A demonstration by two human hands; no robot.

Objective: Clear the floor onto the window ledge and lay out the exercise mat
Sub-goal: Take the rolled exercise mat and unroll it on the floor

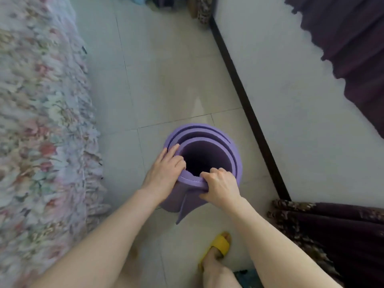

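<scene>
Right hand (220, 187) clamped over near rim of rolled purple exercise mat (209, 150), fingers curled inside, thumb outside. Left hand (164, 173) on left rim, fingers pressed over the layered edge. Mat upright on end on pale tiled floor (162, 80), loose outer flap hanging at front. Floral bedspread (41, 121) left. Dark baseboard (247, 104) and white wall right. Yellow slipper (220, 246) below.

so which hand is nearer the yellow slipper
The right hand. It grips the near rim of the rolled purple mat, with the yellow slipper on the floor below it. The left hand holds the mat's left rim, farther away.
</scene>
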